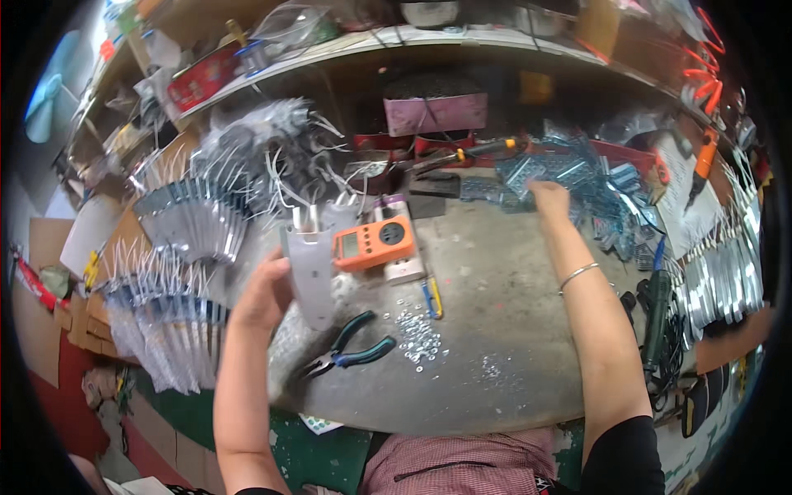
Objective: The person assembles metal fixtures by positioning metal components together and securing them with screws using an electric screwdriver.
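Note:
My left hand [266, 290] is closed around the side of a pale grey, curved, tapering casing [310, 280] with small holes, held upright over the table. White prongs or leads stand out of its upper end. My right hand [550, 200] reaches to the far right, its bunched fingers at a heap of bluish, clear-looking small flat parts [569, 169]; what they pinch is too small to make out. Beside the casing, an orange plug-in meter [374, 244] with a screen and round socket rests on a white power strip [404, 270]. Pliers [351, 346] with dark-teal handles lie below the casing.
Small metal rings [419, 337] lie mid-table near a yellow-blue cutter [432, 298]. Wired silver strips [190, 219] are stacked on the left, more [722, 272] on the right. A green-handled tool [657, 318] stands by the right edge. A loaded shelf [346, 48] crosses the back.

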`<state>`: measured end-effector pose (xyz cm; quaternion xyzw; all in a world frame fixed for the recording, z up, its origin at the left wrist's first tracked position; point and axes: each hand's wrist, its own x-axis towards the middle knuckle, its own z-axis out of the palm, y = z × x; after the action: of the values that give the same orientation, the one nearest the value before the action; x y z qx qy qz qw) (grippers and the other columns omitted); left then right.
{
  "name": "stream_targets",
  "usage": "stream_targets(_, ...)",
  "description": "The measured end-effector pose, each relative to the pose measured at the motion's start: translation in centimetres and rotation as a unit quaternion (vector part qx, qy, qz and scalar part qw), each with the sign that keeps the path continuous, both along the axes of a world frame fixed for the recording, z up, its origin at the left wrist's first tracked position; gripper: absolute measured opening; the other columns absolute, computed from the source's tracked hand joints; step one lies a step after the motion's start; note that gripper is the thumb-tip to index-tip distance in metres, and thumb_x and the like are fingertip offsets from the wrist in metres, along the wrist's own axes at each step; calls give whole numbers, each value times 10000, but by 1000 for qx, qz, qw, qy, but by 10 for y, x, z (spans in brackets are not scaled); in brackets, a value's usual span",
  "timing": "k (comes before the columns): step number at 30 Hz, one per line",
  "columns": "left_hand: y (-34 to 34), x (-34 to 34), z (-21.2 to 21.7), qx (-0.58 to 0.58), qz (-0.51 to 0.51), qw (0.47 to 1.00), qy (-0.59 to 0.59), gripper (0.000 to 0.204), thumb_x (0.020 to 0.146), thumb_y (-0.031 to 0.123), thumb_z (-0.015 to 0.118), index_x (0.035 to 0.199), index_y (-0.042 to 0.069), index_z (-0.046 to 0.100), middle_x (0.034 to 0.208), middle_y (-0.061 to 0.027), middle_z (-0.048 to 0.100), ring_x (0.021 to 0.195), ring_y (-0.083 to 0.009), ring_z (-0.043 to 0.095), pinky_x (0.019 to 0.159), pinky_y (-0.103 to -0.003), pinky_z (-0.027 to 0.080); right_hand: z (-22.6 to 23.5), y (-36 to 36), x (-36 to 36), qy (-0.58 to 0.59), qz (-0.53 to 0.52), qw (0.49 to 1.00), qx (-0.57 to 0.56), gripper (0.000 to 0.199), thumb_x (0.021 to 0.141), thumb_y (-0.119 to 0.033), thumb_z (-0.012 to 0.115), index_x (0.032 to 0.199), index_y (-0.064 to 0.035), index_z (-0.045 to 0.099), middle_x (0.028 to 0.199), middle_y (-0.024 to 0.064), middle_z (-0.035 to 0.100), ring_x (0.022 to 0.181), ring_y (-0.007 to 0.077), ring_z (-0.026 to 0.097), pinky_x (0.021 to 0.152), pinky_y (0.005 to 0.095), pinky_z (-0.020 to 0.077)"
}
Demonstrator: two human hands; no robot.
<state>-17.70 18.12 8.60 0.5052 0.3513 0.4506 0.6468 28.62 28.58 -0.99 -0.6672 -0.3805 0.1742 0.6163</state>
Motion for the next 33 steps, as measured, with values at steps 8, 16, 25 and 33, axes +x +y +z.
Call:
stream_targets(8,-66,88,-2,-89,55,986,-127,553,847,357,437,1269,3,387,1138,-214,538,956,-328,585,712,-442,520,54,-148,-40,-195,210,953,-96,78,775,-136,571,783,-67,607,698,91,561,578,181,586,510,322,473)
stream_targets(16,-155,223,55,-23,181,974,-134,551,852,260,433,1296,-61,371,1301,-174,446,1212,-288,425,1052,-403,275,28,-316,-155,406,392,825,31,316,898,-244,529,1099,-8,466,892,13,533,813,93,540,640,242,497)
stream_targets(25,-169,244,16,-33,89,990,-107,587,858,329,465,1324,-10,349,1321,-158,421,1193,-301,428,996,-407,341,49,-341,-144,489,265,826,94,282,847,-173,605,1063,-20,506,923,64,574,791,168,593,671,324,526)
stream_targets(33,-132,222,0,-128,16,987,-94,549,872,384,467,1273,11,432,1277,-151,472,1080,-264,512,905,-365,422,33,-332,-120,456,317,830,53,362,913,-282,502,1189,-52,457,1014,-3,534,867,77,499,625,208,461)
